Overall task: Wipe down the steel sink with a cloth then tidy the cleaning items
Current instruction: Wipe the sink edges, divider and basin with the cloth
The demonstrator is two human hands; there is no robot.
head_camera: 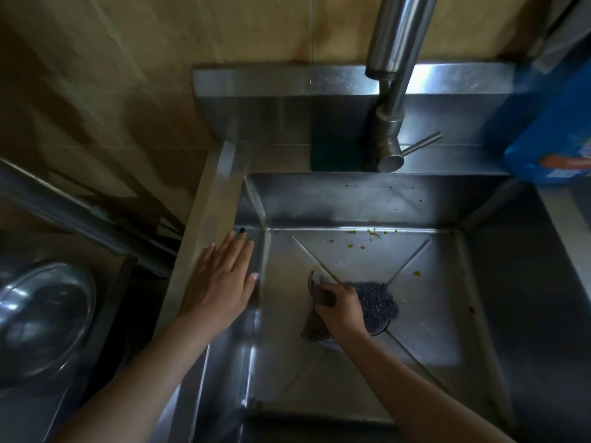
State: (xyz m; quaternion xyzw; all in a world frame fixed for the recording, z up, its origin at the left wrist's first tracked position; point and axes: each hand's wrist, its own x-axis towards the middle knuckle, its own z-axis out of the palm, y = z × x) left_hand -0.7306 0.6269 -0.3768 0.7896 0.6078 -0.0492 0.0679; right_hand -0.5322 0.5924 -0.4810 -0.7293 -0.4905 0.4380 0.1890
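The steel sink (425,282) fills the middle of the head view, with yellow food bits near its back wall. My right hand (340,310) is down on the sink floor, its fingers curled round a dark brownish cloth (315,318) just left of the drain. A dark scouring pad (377,300) lies over the drain, touching my right hand. My left hand (224,282) rests flat with straight fingers on the sink's left rim.
A steel tap (391,123) hangs over the sink's back edge. A green sponge (335,151) sits on the back ledge. A blue detergent pack (550,129) stands at the right. A steel bowl (41,318) lies at the lower left.
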